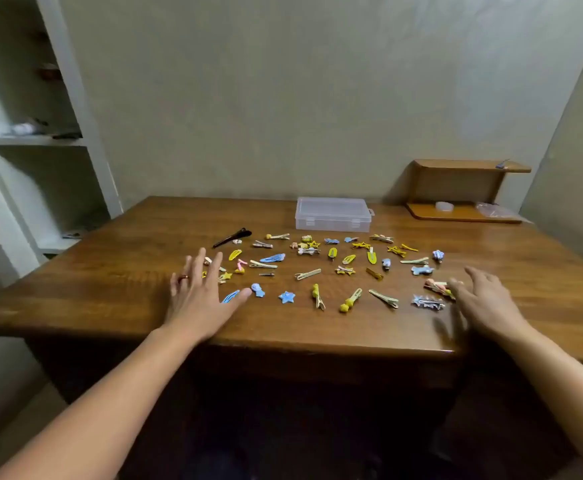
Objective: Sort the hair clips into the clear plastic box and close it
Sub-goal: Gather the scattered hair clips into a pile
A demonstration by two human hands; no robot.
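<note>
Dark wood filled most of the view: a table (110,299) set against a plain pale wall, with white shelving off to its left side. Nearest the table's front edge, both forearms reached in. The left hand (198,292) lay spread, fingers straight, over the left end of the scatter, holding nothing; its thumb tip sat just beside a blue snap clip (230,296), and a few small clips were partly hidden under its fingers. The right hand (484,299) was motion-blurred, fingers loosely extended at the right end of the scatter, next to a pink-and-yellow clip (437,287); it seemed to grip nothing, though the blur left that less than certain.

Beyond the hands, the hair clips (318,268) lay loose across the middle of the table, mostly yellow and blue, among them a blue star clip (287,297) near the front and a long black clip (233,237) toward the back left.

Farther back on the table, just behind the scatter, stood the clear plastic box (333,214), lid down and seemingly empty, well apart from both hands. At the table's far right corner stood a small wooden shelf (463,188).

By my reading the task had barely started: no clip was in the box, which would need opening first, then sorting, filling and closing.
</note>
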